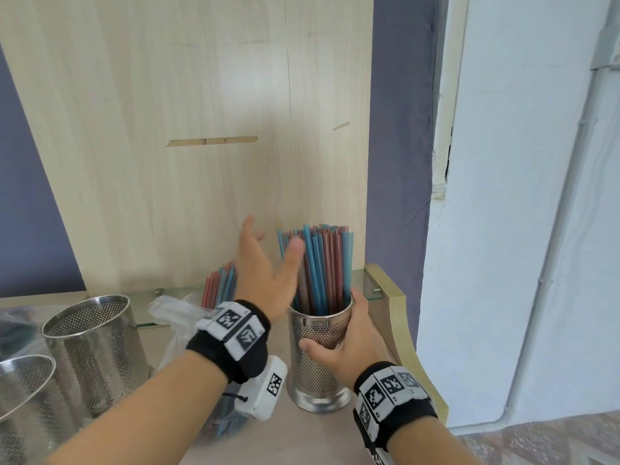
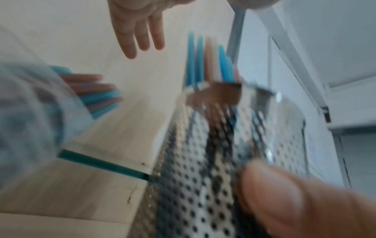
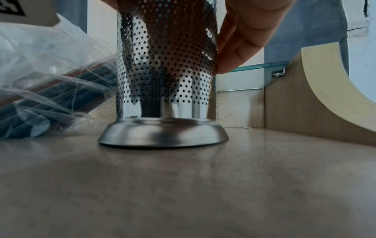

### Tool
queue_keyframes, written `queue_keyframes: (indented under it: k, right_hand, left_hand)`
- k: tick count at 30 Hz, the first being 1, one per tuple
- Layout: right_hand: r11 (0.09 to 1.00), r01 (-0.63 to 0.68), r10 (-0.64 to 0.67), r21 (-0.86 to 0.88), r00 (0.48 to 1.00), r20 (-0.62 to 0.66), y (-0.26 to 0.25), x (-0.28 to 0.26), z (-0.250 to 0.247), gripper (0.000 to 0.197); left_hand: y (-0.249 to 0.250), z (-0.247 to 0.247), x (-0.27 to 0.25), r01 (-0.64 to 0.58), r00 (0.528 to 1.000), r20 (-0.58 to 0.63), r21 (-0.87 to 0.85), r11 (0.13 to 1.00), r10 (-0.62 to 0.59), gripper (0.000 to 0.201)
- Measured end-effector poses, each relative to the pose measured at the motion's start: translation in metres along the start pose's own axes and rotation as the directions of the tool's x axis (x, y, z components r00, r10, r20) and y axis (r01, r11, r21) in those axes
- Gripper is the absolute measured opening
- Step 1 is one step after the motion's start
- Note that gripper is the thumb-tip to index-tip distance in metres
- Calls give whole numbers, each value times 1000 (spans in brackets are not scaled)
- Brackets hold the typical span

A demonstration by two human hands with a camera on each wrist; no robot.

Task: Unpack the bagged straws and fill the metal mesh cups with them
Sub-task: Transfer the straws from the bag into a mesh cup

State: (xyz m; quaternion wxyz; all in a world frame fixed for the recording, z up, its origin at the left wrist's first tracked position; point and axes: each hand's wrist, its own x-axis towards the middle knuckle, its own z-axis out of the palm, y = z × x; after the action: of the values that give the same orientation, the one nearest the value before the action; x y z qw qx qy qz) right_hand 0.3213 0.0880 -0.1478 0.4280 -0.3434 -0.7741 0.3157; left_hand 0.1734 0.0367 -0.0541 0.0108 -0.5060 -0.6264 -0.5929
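Evidently the right hand (image 1: 339, 347) had its grip clamped on the filled mesh cup (image 1: 318, 357), thumb on the near side of the perforated wall and fingers curled round the far side up by the rim, while the cup's flared base sat flat on the worktop (image 3: 203, 193). Beside it the left hand (image 1: 265, 276) hovered with fingers straight and apart, holding nothing, its thumb lying close against the red and blue straws (image 1: 322, 263) that stood upright and tightly packed in that cup. This looked like the settling stage for one cup: loaded, steadied, and being tidied or about to be released. Just left of the cup lay the clear plastic bag (image 1: 174, 317) with more straws inside, some poking up behind the left wrist. Farther left stood two empty mesh cups (image 1: 90, 350), well apart from the full one. By my judgement, the next move called for letting go of the full cup without tipping it, then drawing another bundle from the bag and lowering it end-first into an empty cup.
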Motion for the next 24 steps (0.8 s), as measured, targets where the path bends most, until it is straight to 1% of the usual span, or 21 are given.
queue_keyframes:
  k: [1,2,3,4,6,7,9,11,13,14,15,16,18,19,20,21,23,24]
  right_hand:
    - [1000,4,-4,3,1000,4,0,0,0,106]
    - [1000,9,-9,6,1000,8,-1,0,-1,102]
    - [1000,15,-15,9,1000,8,-2,0,-2,100]
    - [1000,20,-20,13,1000,4,-2,0,-2,100]
    - [1000,20,-20,17,1000,-1,-2,0,-2,101]
    - [1000,17,-17,17,1000,0,-2,0,-2,103]
    - [1000,10,-10,18,1000,5,-3,0,-2,103]
    - [1000,3,-3,16,1000,11,-3,0,-3,100]
    - [1000,-4,4,15,1000,12,-4,0,-3,100]
    - [1000,-7,7,15,1000,10,-3,0,-3,103]
    - [1000,-10,10,17,1000,7,-3,0,-2,106]
    - [1000,-14,14,23,1000,6,-2,1,-1,108]
    - [999,-25,24,32,1000,10,-1,0,0,111]
    - [999,-29,28,34,1000,11,-1,1,0,112]
    - [999,-31,31,35,999,14,0,1,0,113]
    - [999,-31,30,34,999,16,0,1,0,113]
    - [999,-30,29,31,999,14,-1,1,0,113]
    - [999,-29,28,31,1000,11,-2,1,0,113]
  left_hand:
    - [-5,-10,1,7,998,-66,25,1000,-6,111]
    - [-12,-21,3,24,993,-120,88,996,-13,111]
    - [-21,-31,4,45,989,-146,196,980,-16,110]
    - [-32,-41,4,59,990,-143,337,940,-11,110]
    - [-54,-58,2,62,997,-66,588,807,-29,121]
    - [-64,-64,-1,73,997,-22,669,740,-79,130]
    - [-83,-71,-5,116,972,49,755,646,-231,145]
    - [-92,-73,-11,161,921,99,783,601,-376,156]
    - [-95,-73,-17,234,865,115,769,595,-489,162]
    - [-96,-73,-19,267,845,116,754,600,-522,163]
    - [-97,-73,-21,285,835,115,745,603,-538,163]
    - [-98,-73,-22,285,837,110,748,599,-535,163]
    - [-99,-75,-23,258,869,81,768,587,-489,160]
    - [-99,-77,-23,255,883,67,763,594,-465,157]
    - [-101,-79,-21,267,886,67,736,622,-460,152]
    - [-103,-82,-21,289,877,89,687,666,-473,142]
    - [-104,-87,-24,299,849,183,607,736,-495,114]
    - [-103,-90,-27,279,847,226,581,765,-481,102]
